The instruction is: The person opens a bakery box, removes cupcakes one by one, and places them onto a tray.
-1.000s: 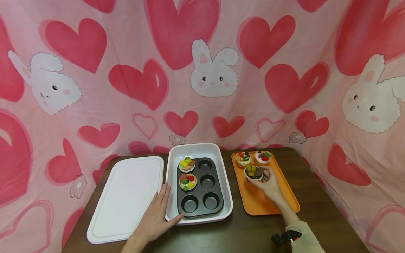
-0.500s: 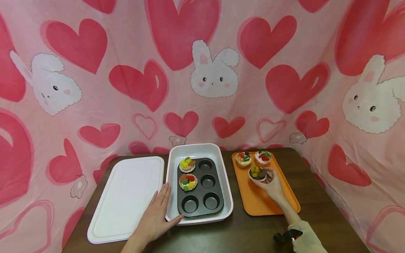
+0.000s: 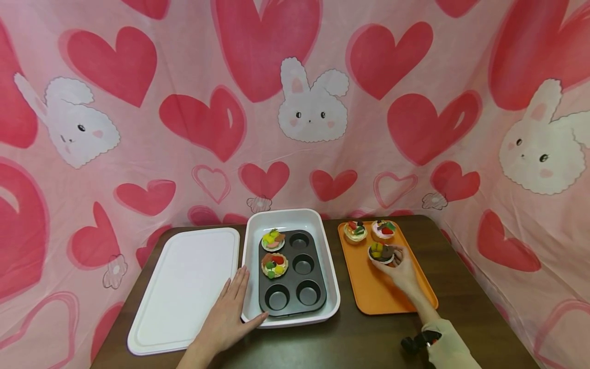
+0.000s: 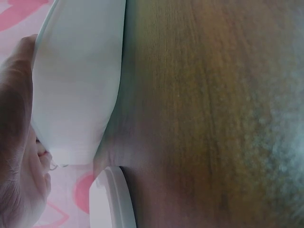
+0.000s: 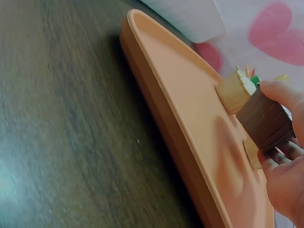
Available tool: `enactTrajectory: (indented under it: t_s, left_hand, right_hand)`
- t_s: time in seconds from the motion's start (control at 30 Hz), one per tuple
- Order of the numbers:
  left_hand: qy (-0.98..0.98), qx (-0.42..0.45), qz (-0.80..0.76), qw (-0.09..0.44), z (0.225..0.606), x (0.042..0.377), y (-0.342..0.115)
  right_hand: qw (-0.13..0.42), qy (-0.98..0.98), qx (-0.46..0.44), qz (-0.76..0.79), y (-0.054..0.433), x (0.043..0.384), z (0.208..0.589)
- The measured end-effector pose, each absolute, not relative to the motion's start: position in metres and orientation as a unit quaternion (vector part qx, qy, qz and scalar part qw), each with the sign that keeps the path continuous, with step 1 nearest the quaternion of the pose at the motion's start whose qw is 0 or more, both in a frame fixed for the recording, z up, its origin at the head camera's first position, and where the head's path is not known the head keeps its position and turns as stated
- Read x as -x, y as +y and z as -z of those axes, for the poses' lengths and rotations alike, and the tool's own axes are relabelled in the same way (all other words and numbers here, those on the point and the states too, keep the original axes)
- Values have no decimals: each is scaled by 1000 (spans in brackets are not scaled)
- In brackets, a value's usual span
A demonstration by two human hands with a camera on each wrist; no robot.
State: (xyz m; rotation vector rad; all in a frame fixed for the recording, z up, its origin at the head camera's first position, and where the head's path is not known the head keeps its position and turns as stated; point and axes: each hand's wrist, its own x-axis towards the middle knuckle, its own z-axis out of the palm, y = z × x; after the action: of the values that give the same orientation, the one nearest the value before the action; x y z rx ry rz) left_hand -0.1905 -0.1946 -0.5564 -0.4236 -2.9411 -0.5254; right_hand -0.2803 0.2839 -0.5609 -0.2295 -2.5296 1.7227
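A dark brown cupcake (image 3: pixel 380 253) with yellow and brown toppings is gripped by my right hand (image 3: pixel 402 272) over the orange tray (image 3: pixel 375 300). In the right wrist view, the thumb and fingers pinch the brown side of the cupcake (image 5: pixel 265 119), which is tilted and off the tray. Behind it on the tray stand two fruit-topped cupcakes, one yellowish (image 3: pixel 355 232) and one with pink cream (image 3: pixel 383 230). My left hand (image 3: pixel 223 319) rests with straight fingers on the left rim of the white bin (image 3: pixel 335 294). Inside the bin lies a dark muffin tin (image 3: pixel 292 277).
Two fruit-topped cupcakes sit in the tin's left column, a yellow-topped one (image 3: pixel 273 240) at the back and a mixed-fruit one (image 3: pixel 274 265) in the middle. A white lid (image 3: pixel 184 289) lies left of the bin on the brown table (image 3: pixel 304 348). A heart-patterned cloth hangs behind.
My right hand has shifted a little to the right with the brown cupcake, away from the tray's left edge. The left hand stays at the bin rim.
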Motion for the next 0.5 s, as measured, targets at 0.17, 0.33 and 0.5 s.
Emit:
enactTrajectory:
  t_s: [0.17,0.33,0.5]
  left_hand:
    - [-974,136,176,54,556,191,-194]
    - [-973,138,178,59,556,190,-194]
    - [-972,141,174,66,557,190,-194]
  right_hand:
    - [58,-818,78,-567,285,282,567]
    - [53,-816,100,-567,290,286,570]
    - [46,-815,112,-567,295,288,570]
